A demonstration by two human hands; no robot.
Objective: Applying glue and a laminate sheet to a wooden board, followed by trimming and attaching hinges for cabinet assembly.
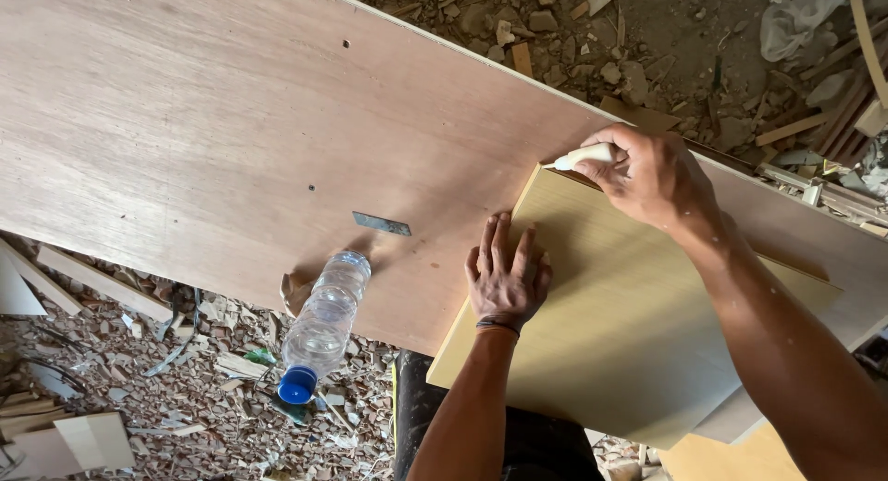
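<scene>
A clear plastic bottle with a blue cap (324, 324) lies on its side at the edge of the big brown plywood tabletop (185, 120). It could roll off if the board shakes. The left hand (505, 276) lies flat and open on the pale yellow board (629, 314), pressing it down. The right hand (652, 176) has its grip closed around a small white tool (583, 155), whose tip touches the yellow board's far corner. The tool might slip off the edge.
</scene>
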